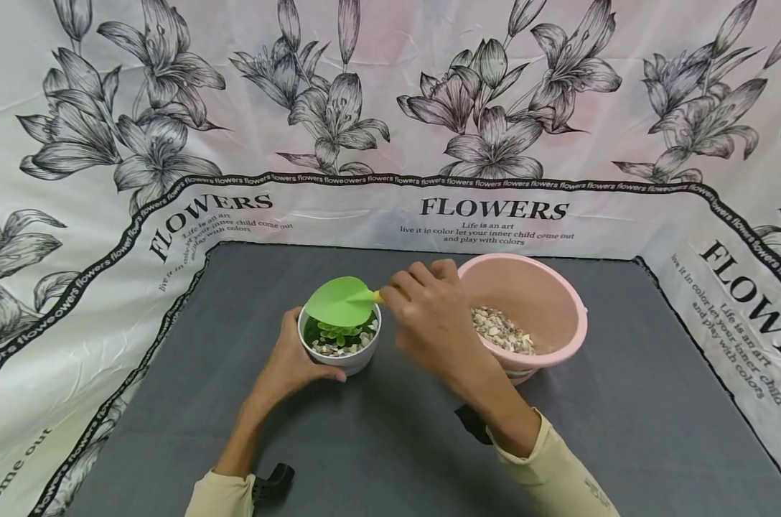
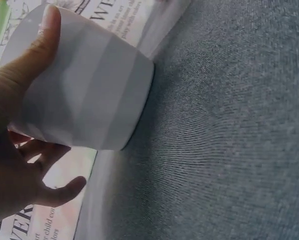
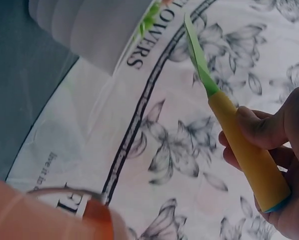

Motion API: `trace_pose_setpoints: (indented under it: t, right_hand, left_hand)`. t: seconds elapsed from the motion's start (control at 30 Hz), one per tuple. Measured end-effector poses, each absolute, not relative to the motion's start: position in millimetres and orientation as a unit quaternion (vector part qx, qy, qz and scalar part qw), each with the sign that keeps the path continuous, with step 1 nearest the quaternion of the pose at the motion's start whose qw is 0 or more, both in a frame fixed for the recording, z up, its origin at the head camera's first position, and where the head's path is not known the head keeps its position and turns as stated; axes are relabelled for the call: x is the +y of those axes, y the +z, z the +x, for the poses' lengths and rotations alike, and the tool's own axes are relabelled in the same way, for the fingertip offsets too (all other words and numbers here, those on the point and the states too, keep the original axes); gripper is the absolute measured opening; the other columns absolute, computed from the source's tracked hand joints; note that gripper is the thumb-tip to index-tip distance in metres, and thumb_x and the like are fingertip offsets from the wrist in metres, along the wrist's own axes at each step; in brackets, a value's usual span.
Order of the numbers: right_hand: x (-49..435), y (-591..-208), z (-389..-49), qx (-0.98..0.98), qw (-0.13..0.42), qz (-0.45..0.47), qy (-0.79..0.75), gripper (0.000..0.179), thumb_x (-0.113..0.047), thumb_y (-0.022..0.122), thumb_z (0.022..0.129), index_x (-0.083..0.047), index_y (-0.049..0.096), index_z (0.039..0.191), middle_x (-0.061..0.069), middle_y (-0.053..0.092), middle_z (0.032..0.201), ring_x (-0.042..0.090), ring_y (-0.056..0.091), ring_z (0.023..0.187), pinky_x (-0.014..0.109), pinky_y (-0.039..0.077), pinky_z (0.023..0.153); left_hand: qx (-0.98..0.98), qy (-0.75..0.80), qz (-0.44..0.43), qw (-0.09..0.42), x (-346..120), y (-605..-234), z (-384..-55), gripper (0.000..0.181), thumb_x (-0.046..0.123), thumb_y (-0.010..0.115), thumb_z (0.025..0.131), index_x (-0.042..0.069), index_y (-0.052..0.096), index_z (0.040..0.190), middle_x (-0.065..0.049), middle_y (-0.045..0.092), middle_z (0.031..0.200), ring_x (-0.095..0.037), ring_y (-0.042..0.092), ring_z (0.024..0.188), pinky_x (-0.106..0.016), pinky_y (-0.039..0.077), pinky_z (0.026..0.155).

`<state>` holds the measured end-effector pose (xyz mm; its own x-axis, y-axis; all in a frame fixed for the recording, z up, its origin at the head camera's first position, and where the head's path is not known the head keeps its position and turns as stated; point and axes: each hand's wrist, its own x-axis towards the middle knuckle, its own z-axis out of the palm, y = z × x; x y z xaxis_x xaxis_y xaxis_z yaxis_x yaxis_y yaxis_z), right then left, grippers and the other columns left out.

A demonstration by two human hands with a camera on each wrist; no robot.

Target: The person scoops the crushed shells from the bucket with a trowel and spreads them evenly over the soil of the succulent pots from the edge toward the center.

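Note:
In the head view my left hand (image 1: 287, 370) holds a white pot (image 1: 359, 361) round its side, the thumb along the near face. Inside the pot are a small green plant (image 1: 339, 332) and pale pebbles (image 1: 329, 350). My right hand (image 1: 432, 319) grips the yellow handle of a small toy trowel (image 1: 340, 301), whose green blade hangs over the pot's far part and hides some of the plant. The right wrist view shows fingers and thumb wrapped about the handle (image 3: 249, 150). In the left wrist view the ribbed pot (image 2: 89, 85) stands on the cloth.
A pink bucket (image 1: 574, 337) stands just right of my right hand, with loose pebbles (image 1: 503, 330) at its bottom. Grey cloth (image 1: 390, 445) covers the table. A flower-printed sheet (image 1: 377, 158) rises at the back and both sides.

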<state>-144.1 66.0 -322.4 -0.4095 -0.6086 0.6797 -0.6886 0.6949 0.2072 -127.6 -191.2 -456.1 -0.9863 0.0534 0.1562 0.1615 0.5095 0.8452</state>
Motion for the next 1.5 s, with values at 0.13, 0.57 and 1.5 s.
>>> trace_pose_setpoints:
  t: [0.13,0.57,1.5]
  right_hand:
    - [87.7,-314.8,-142.3,-0.849,0.374,0.366,0.078,0.022,0.002,0.067,0.084,-0.010,0.079,0.098,0.004,0.077,0.094,0.024,0.065,0.087,0.046,0.046,0.087]
    - [176.7,-298.2,-137.2,-0.865,0.400,0.273,0.134,0.017,-0.008,0.089,0.081,-0.007,0.084,0.097,0.011,0.081,0.089,0.031,0.069,0.079,0.045,0.037,0.070]
    - [255.7,-325.7,-161.6,-0.943,0.235,0.219,-0.084,0.021,0.009,0.085,0.069,-0.009,0.075,0.074,0.006,0.070,0.073,0.028,0.058,0.073,0.046,0.043,0.073]
  left_hand:
    - [-0.870,-0.486,-0.068,0.042,-191.3,-453.4,-127.9,0.136,0.023,0.107,0.055,-0.007,0.021,0.156,-0.030,0.036,0.152,-0.044,0.045,0.140,-0.060,0.038,0.119]
    - [-0.881,-0.446,-0.096,0.126,-165.8,-405.8,-125.4,0.099,0.028,0.087,0.088,0.018,0.026,0.166,-0.016,0.031,0.168,-0.040,0.035,0.155,-0.067,0.036,0.119]
    - [-0.837,-0.415,-0.326,0.147,-15.9,-390.8,-147.8,0.079,0.032,0.086,0.089,0.001,0.051,0.152,-0.023,0.040,0.163,-0.041,0.048,0.149,-0.050,0.049,0.116]
